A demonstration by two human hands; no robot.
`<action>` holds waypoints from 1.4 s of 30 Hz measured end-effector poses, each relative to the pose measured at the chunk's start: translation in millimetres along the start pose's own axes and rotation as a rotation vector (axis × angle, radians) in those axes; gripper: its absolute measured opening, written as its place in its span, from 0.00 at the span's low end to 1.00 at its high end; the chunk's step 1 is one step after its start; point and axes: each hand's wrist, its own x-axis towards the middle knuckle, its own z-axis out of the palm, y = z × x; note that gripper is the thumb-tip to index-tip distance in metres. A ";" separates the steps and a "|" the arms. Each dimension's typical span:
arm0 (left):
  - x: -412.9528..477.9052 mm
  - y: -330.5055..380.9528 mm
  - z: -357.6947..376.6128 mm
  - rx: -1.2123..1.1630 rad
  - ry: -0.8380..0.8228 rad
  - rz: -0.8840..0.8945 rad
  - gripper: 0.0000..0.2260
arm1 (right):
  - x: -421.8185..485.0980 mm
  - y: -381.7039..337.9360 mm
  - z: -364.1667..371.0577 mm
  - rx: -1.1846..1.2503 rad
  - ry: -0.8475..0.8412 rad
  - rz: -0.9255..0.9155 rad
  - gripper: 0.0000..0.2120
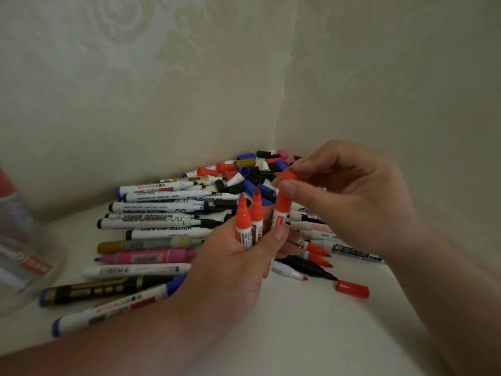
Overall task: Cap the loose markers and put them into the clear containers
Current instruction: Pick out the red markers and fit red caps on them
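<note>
My left hand (233, 264) grips three red markers (256, 217) upright in a bunch, tips up. Two of them show bare tips; the third, on the right, has a red cap (288, 177) at its top. My right hand (349, 194) pinches that cap between thumb and fingers, above the left hand. A clear container (24, 240) with a red label stands blurred at the far left edge. Several uncapped markers (162, 221) lie in a pile on the white surface behind my hands.
A heap of loose caps (252, 175), black, blue, red, white and pink, fills the corner by the cream walls. One red cap (352, 289) lies alone at the front right. More red-tipped and black markers (315, 256) lie under my right wrist.
</note>
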 end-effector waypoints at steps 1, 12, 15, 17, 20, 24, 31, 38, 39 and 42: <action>0.0 0.0 -0.3 -0.008 -0.007 0.006 0.08 | -0.2 -0.1 -1.5 -0.014 -0.034 0.020 0.07; -1.9 -8.6 -3.9 0.042 -0.040 0.085 0.14 | -2.8 -1.0 -5.1 -0.138 -0.073 -0.105 0.07; -5.4 -6.3 -4.4 0.061 -0.038 0.111 0.13 | -6.1 -1.9 -4.7 -0.130 -0.108 -0.136 0.08; -6.8 -7.5 -5.1 0.078 -0.027 0.120 0.11 | -6.8 -2.2 -3.9 -0.122 -0.149 -0.166 0.10; -7.8 -6.8 -3.4 0.068 -0.011 0.116 0.11 | -5.6 -2.7 -5.1 -0.109 -0.163 -0.172 0.10; -4.5 -10.7 -4.1 0.027 -0.013 0.120 0.12 | -6.6 2.0 -4.5 -0.096 -0.185 -0.163 0.09; -8.8 3.8 -4.6 0.018 0.071 0.118 0.12 | -7.1 4.6 10.6 0.034 -0.182 0.003 0.16; -31.2 83.6 -58.8 0.255 0.093 0.291 0.10 | 28.8 -61.8 62.7 0.221 -0.119 -0.086 0.16; -39.1 98.0 -71.0 0.302 0.129 0.329 0.09 | 36.2 -73.7 74.8 0.235 -0.135 -0.112 0.16; -68.8 125.2 -111.7 0.211 0.294 0.374 0.11 | 58.0 -109.2 115.7 0.262 -0.131 -0.197 0.16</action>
